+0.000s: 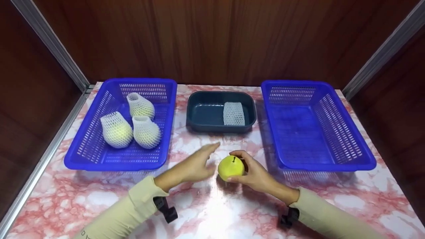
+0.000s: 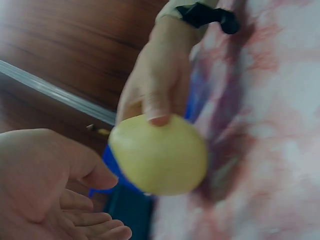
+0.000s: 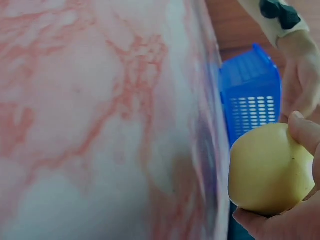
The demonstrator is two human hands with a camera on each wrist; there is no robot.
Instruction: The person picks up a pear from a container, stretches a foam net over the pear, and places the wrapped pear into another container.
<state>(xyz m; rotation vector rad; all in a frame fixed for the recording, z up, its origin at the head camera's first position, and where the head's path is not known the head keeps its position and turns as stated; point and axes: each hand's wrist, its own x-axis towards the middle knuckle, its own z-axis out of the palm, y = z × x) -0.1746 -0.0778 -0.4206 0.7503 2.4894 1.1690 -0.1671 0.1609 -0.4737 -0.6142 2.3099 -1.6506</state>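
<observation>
A bare yellow pear with a dark stem is gripped by my right hand, thumb on its near side and fingers round the far side. Just left of the pear, my left hand is held with its fingers extended and nothing in it. In the left wrist view a gap shows between the left hand and the pear. The right wrist view has the pear between the right thumb and fingers. A white foam net sleeve lies in the dark green tray beyond the hands.
At the left, a blue basket holds three pears in white foam nets, one of them a netted pear at the front left. Another blue basket stands at the right. Wooden panels close off the back and sides of the marbled table.
</observation>
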